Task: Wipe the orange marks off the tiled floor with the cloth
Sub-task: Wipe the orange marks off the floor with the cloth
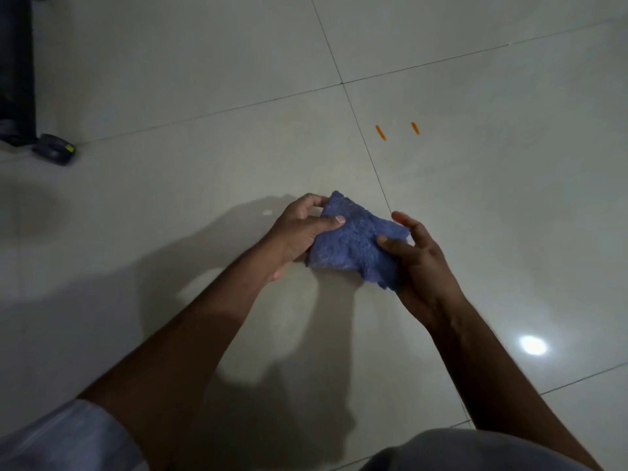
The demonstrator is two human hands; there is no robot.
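Hands first: I see my left hand [299, 229] and right hand [419, 263] both pinching the blue cloth [356, 243] above the tiled floor [204, 79]. Two orange marks [381, 132] sit farther away, untouched.

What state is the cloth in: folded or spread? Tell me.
Folded, loosely bunched. The cloth sits gathered between the left hand and right hand.

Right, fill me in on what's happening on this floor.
A person holds a blue cloth in both hands above the tiled floor, the left hand gripping one edge and the right hand the other. Two short orange marks lie further ahead, just past a grout line, and the cloth is not touching them. No wiping has begun.
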